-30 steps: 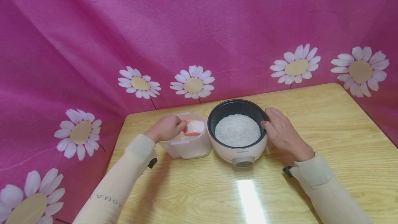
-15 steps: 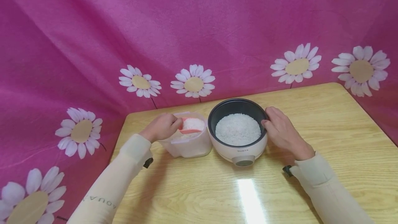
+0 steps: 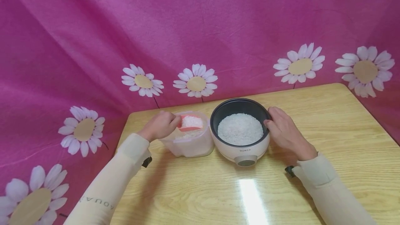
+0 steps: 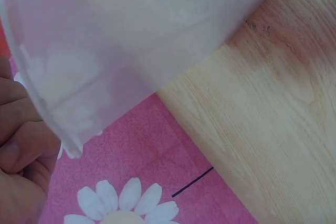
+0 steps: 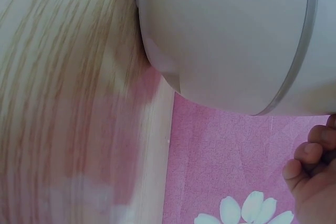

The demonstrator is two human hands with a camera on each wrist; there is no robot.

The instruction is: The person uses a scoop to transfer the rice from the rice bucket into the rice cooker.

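Observation:
My left hand (image 3: 160,126) grips the handle of a red scoop (image 3: 187,129) heaped with white rice. The scoop is over the mouth of a translucent rice bin (image 3: 193,148), where more rice lies. In the left wrist view, curled fingers (image 4: 23,145) show beside the bin's wall (image 4: 131,40). Right of the bin stands a white rice cooker (image 3: 229,150), its dark inner pot (image 3: 240,103) partly filled with rice (image 3: 240,129). My right hand (image 3: 285,131) holds the cooker's right side at the rim, thumb on top. The right wrist view shows the cooker's side (image 5: 226,40) and curled fingertips.
Bin and cooker stand close together near the back of a wooden table (image 3: 200,190). A pink cloth (image 3: 218,27) with printed daisies hangs behind and at the sides. A light reflection (image 3: 252,200) lies on the table in front.
My left hand has drawn the scoop leftward and a little up, so more of its rice-filled bowl shows. My right hand keeps its hold on the cooker.

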